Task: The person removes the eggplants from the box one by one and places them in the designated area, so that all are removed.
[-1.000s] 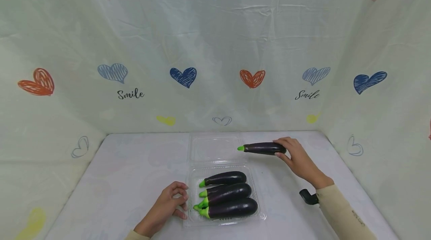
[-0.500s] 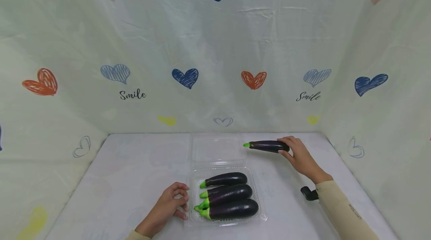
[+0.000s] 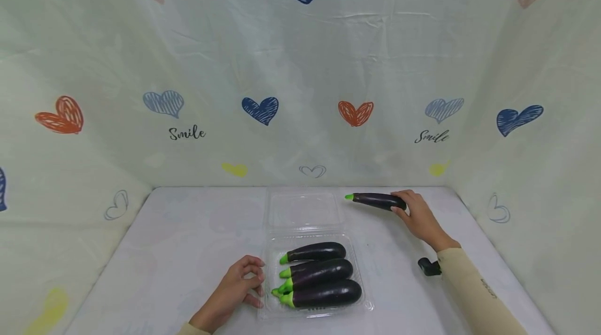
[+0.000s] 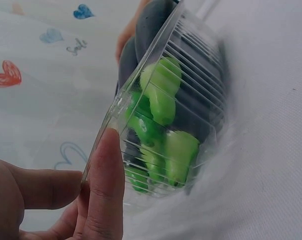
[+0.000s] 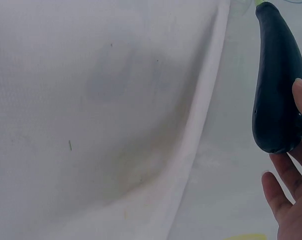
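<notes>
A clear plastic clamshell container (image 3: 359, 277) lies open on the table, its lid (image 3: 305, 210) folded back. Several dark purple eggplants (image 3: 326, 293) with green stems lie side by side in its base. At the left edge, my left hand (image 3: 237, 283) pinches the container's rim between thumb and finger, as the left wrist view shows; the green stems (image 4: 163, 90) show through the wall there. Beyond the container to the right, my right hand (image 3: 420, 220) grips another eggplant (image 3: 375, 200) by its thick end, held above the table with the stem pointing left.
The white tabletop (image 3: 188, 241) spreads on both sides of the container. A curtain (image 3: 300, 63) printed with hearts closes off the back and sides. A small black object (image 3: 429, 267) sits beside the right sleeve (image 3: 474, 288).
The eggplant in my right hand has moved right and slightly farther back, away from the lid. My left hand stays at the container's rim. The head view has shifted slightly.
</notes>
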Demonstrator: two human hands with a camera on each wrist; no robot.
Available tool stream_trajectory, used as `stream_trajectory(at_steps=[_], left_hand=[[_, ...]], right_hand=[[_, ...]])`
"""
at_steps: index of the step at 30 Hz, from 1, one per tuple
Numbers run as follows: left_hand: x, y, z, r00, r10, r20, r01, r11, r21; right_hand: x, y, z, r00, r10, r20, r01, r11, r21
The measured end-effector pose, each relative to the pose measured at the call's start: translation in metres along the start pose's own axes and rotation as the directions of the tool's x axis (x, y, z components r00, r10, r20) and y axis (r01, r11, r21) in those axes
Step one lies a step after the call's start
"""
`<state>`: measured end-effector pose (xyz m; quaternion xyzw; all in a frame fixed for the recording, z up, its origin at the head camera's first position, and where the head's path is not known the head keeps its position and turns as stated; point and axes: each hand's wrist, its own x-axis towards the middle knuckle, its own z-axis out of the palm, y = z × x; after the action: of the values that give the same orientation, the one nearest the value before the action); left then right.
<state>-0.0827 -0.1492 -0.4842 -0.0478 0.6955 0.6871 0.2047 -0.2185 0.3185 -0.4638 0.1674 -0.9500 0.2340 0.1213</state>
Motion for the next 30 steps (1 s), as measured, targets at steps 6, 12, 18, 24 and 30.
stream_trajectory(at_steps=[6,12,18,24,30], left_hand=[[-0.001,0.001,0.001,1.000,-0.003,0.000,0.003,1.000,0.001],[0.000,0.001,0.001,1.000,-0.007,-0.003,0.007,1.000,0.004],[0.000,0.002,0.002,1.000,-0.014,-0.001,0.014,1.000,0.004],[-0.001,0.002,0.002,1.000,-0.013,0.002,0.013,1.000,0.004],[0.000,0.001,0.002,1.000,-0.010,0.003,0.010,1.000,0.002]], right_hand=[[0.002,0.007,0.003,0.999,0.041,0.032,-0.041,0.999,-0.013],[0.005,0.012,0.009,0.997,0.031,0.077,-0.030,0.999,-0.014],[0.010,0.015,0.015,0.995,0.006,0.095,-0.003,1.000,-0.029],[0.012,0.017,0.019,0.994,-0.022,0.102,0.028,0.998,-0.053],[0.013,0.016,0.022,0.994,-0.013,0.108,0.020,0.998,-0.062]])
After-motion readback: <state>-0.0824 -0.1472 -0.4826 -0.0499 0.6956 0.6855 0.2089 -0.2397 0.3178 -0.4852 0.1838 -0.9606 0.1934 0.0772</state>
